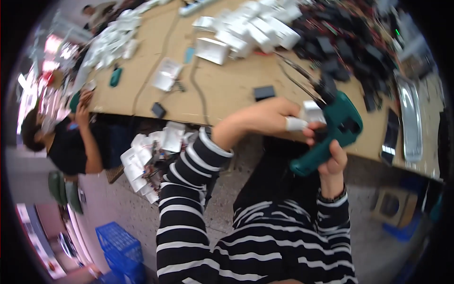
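Note:
My right hand [332, 161] grips the handle of a teal power screwdriver [333, 130] held over the near edge of the brown worktable [227, 85]. My left hand [269, 116], with white tape on a finger, holds a small white block [312, 111] against the tool's front. Thin black wires [298, 75] trail from there up across the table. Both forearms wear black and white striped sleeves.
White boxes [250, 28] are heaped at the table's back, black parts [350, 42] at the right. A small black box [264, 92] lies near my hands. A seated person [61, 142] works at the left. White parts [146, 161] lie piled below; blue crates [118, 246] stand on the floor.

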Action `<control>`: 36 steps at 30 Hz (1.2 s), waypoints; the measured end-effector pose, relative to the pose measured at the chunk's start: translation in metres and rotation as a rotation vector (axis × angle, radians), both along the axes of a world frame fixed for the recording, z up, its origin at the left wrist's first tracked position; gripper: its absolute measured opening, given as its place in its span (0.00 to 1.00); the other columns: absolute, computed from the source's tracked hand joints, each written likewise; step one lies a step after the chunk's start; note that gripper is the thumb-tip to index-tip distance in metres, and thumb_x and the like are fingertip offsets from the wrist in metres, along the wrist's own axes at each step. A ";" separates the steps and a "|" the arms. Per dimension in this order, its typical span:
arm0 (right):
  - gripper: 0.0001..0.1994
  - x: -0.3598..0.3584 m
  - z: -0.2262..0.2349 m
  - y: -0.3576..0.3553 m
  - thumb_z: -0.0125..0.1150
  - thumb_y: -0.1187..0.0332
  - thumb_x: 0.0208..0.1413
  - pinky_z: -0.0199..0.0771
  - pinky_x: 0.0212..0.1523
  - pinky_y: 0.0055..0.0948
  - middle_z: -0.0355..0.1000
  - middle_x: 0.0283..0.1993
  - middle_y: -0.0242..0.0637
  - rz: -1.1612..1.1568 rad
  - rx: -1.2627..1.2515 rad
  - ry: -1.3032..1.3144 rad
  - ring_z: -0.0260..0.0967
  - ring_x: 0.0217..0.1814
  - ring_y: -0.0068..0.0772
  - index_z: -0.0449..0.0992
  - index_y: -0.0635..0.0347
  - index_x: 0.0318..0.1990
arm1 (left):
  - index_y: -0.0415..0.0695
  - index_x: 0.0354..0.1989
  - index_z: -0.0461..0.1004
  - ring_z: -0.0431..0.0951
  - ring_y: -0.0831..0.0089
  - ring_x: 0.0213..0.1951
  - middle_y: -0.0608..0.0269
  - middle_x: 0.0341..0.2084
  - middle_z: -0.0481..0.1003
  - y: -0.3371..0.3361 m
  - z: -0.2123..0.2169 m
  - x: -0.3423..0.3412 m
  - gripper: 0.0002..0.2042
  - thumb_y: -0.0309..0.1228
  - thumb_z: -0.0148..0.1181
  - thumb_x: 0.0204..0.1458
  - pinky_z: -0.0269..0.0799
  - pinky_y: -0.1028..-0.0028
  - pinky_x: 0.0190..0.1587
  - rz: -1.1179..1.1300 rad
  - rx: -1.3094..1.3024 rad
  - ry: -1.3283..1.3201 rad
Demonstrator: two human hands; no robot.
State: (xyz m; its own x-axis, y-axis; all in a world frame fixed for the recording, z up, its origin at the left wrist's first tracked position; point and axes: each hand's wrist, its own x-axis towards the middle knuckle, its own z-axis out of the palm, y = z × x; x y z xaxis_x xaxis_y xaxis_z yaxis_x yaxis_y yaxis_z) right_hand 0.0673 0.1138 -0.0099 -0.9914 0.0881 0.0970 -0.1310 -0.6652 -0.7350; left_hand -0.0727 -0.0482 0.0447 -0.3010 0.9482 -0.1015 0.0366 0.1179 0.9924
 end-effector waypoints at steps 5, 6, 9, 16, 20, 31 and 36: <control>0.33 -0.001 0.013 0.005 0.59 0.56 0.48 0.72 0.43 0.27 0.64 0.49 0.53 -0.097 0.095 0.026 0.68 0.46 0.40 0.57 0.72 0.54 | 0.35 0.33 0.73 0.72 0.79 0.34 0.65 0.31 0.74 0.006 -0.002 0.001 0.08 0.27 0.57 0.49 0.66 0.79 0.39 0.059 -0.058 -0.019; 0.33 0.002 0.011 0.010 0.59 0.56 0.48 0.72 0.43 0.27 0.64 0.49 0.53 -0.117 0.096 0.008 0.68 0.46 0.40 0.57 0.72 0.54 | 0.35 0.34 0.73 0.72 0.79 0.34 0.65 0.31 0.74 0.005 -0.002 0.004 0.07 0.27 0.57 0.49 0.66 0.79 0.39 0.126 -0.083 -0.003; 0.33 0.014 0.007 0.023 0.59 0.55 0.48 0.72 0.43 0.27 0.63 0.50 0.53 -0.216 0.038 0.028 0.67 0.47 0.40 0.57 0.70 0.55 | 0.36 0.34 0.73 0.71 0.80 0.34 0.65 0.30 0.73 0.004 0.001 0.020 0.07 0.25 0.56 0.49 0.66 0.80 0.38 0.229 -0.088 0.074; 0.30 0.035 0.021 0.021 0.58 0.66 0.48 0.73 0.44 0.31 0.62 0.51 0.54 -0.427 0.145 -0.043 0.70 0.44 0.38 0.55 0.67 0.57 | 0.39 0.31 0.73 0.70 0.72 0.27 0.60 0.25 0.70 0.017 -0.004 0.046 0.05 0.21 0.57 0.44 0.63 0.77 0.27 0.439 0.045 0.648; 0.26 0.030 0.037 0.003 0.54 0.80 0.44 0.72 0.45 0.32 0.63 0.50 0.50 -0.571 0.272 -0.265 0.71 0.43 0.38 0.57 0.67 0.55 | 0.39 0.31 0.72 0.70 0.70 0.27 0.60 0.24 0.70 0.028 -0.012 0.054 0.05 0.21 0.56 0.44 0.64 0.76 0.28 0.489 0.169 0.703; 0.25 0.022 0.034 0.003 0.56 0.83 0.42 0.71 0.43 0.26 0.65 0.49 0.45 -0.606 0.494 -0.202 0.71 0.40 0.29 0.61 0.66 0.52 | 0.39 0.33 0.67 0.71 0.59 0.29 0.55 0.27 0.70 0.037 -0.019 0.064 0.07 0.20 0.55 0.46 0.66 0.70 0.31 0.508 0.210 0.618; 0.27 0.034 0.033 -0.001 0.59 0.81 0.41 0.72 0.42 0.26 0.65 0.49 0.46 -0.607 0.555 -0.245 0.71 0.39 0.30 0.61 0.66 0.53 | 0.39 0.35 0.67 0.70 0.64 0.28 0.56 0.27 0.69 0.033 -0.028 0.064 0.06 0.21 0.53 0.48 0.65 0.72 0.31 0.594 0.230 0.469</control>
State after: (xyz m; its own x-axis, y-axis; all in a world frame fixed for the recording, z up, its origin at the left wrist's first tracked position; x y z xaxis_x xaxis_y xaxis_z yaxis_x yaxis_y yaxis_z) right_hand 0.1016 0.1123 0.0229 -0.7866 0.6132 0.0720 -0.1425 -0.0669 -0.9875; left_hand -0.0087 -0.0155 0.0168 -0.7266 0.5967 0.3404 0.4522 0.0424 0.8909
